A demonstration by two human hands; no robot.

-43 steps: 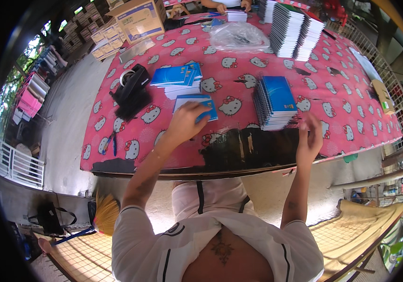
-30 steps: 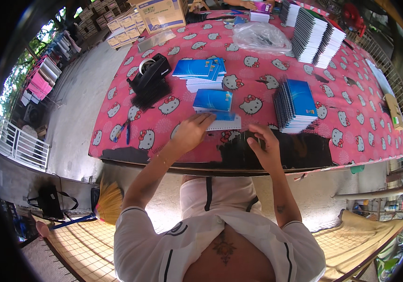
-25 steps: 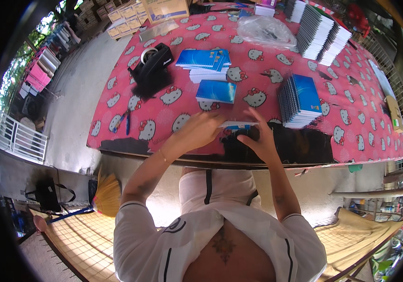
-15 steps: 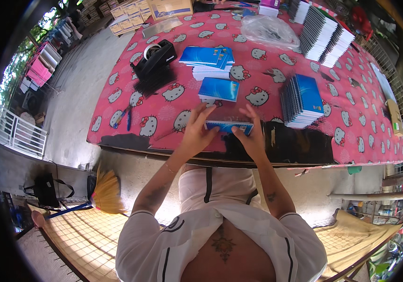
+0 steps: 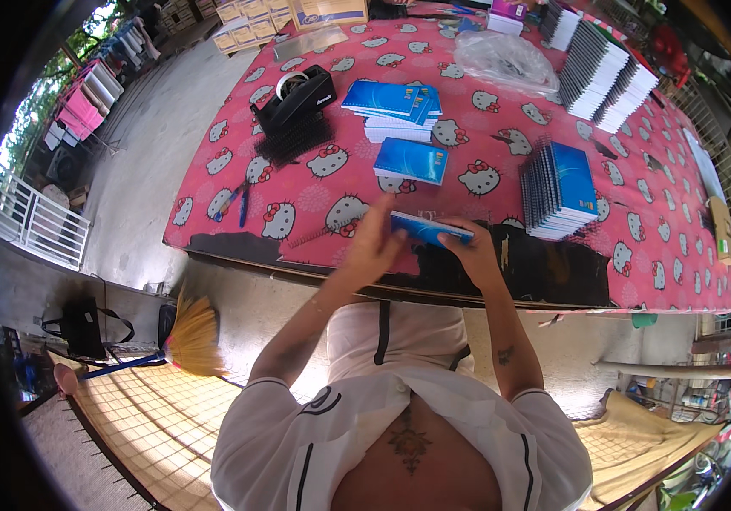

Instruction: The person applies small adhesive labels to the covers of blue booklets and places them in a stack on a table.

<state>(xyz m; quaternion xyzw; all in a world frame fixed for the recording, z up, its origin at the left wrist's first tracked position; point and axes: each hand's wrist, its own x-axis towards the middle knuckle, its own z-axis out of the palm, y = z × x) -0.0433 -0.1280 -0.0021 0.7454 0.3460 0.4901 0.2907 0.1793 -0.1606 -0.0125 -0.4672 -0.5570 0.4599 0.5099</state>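
My right hand (image 5: 473,253) grips a small blue-covered notepad (image 5: 430,228) by its right end, thumb on top, tilted above the near edge of the table. At the pad's left end, my left hand (image 5: 372,249) is slightly blurred, its fingers apart and holding nothing. Just beyond lies another blue pad (image 5: 411,160), and behind that a stack of blue-covered pads (image 5: 393,104) with white pages. To the right stands a stack of blue notebooks (image 5: 560,189) with dark spiral spines. A thin dark spiral coil (image 5: 325,232) lies left of my left hand.
A black tape dispenser (image 5: 297,100) stands at the far left, beside a pile of black coils (image 5: 295,140). Scissors (image 5: 233,203) lie near the left edge. Clear plastic (image 5: 506,61) and tall notebook stacks (image 5: 594,72) are at the back. Pink patterned cloth (image 5: 485,128) covers the table.
My left hand has come off the pad and sits by its left end. The right hand keeps hold, with the pad now tilted. The whole view has shifted slightly.
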